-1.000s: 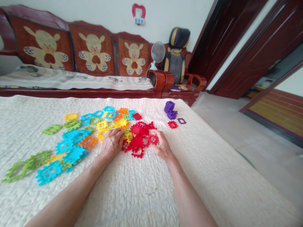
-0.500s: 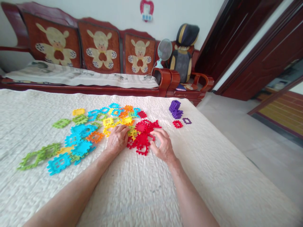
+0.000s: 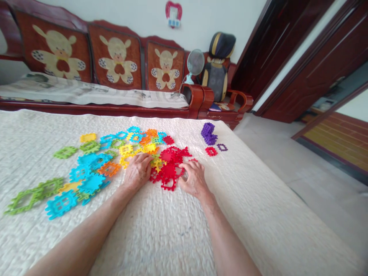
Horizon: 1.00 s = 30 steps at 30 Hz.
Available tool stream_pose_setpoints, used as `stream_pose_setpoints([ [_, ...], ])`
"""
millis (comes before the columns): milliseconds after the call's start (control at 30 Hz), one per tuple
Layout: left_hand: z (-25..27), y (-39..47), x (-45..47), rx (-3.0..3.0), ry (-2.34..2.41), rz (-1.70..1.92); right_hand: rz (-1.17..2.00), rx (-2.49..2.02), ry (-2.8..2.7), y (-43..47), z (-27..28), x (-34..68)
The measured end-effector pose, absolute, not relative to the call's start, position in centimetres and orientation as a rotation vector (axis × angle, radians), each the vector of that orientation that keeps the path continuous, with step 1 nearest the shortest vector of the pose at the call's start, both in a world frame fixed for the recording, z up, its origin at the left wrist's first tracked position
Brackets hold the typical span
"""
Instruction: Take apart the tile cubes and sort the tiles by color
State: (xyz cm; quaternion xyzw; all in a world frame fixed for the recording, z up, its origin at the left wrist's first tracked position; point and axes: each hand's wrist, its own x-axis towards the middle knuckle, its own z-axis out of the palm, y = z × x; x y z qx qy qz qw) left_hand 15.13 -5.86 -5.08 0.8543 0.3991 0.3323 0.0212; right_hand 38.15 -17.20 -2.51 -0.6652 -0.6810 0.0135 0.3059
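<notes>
Colourful flat plastic building pieces with notched edges lie in a loose heap on the table. My left hand point(image 3: 138, 170) rests at the heap's near side, its fingers curled down beside a yellow piece point(image 3: 157, 164); whatever is under the fingertips is hidden. At the right of the heap is a cluster of red pieces point(image 3: 169, 169). My right hand point(image 3: 194, 178) bends around the right edge of this cluster, thumb and fingers curved about a red piece point(image 3: 180, 171) that is partly covered. A bit of red also shows beyond its fingertips.
Blue pieces point(image 3: 91, 183), green pieces point(image 3: 25, 197) and an orange piece point(image 3: 109, 168) spread leftward. Purple pieces point(image 3: 208, 133) are stacked at the far right, near a single red frame point(image 3: 211, 151) and a purple frame point(image 3: 222, 147). A wooden sofa point(image 3: 198, 99) stands behind the table.
The view has shifted slightly, so everything sits a little further left. My right hand's fingers have drawn in closer around the red pieces; my left hand stays put.
</notes>
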Motion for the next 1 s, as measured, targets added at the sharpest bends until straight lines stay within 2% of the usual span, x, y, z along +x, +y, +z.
stream_pose_setpoints([
  [133, -5.3, -5.7, 15.1, 2.648, 1.221, 1.049, 0.174, -1.644, -1.632, -17.3, -2.2, 41.1],
  [333, -5.4, -5.6, 15.1, 2.687, 1.241, 1.042, 0.232, -1.811, -1.248, -17.8, -2.7, 45.0],
  [700, -5.3, -5.7, 15.0, 2.643, 1.242, 1.034, 0.191, -1.689, -1.498, -17.1, -2.9, 44.4],
  [1000, -5.3, -5.6, 15.1, 2.665, 1.234, 1.026, 0.012, -1.9, -1.506, -16.5, -3.1, 42.4],
])
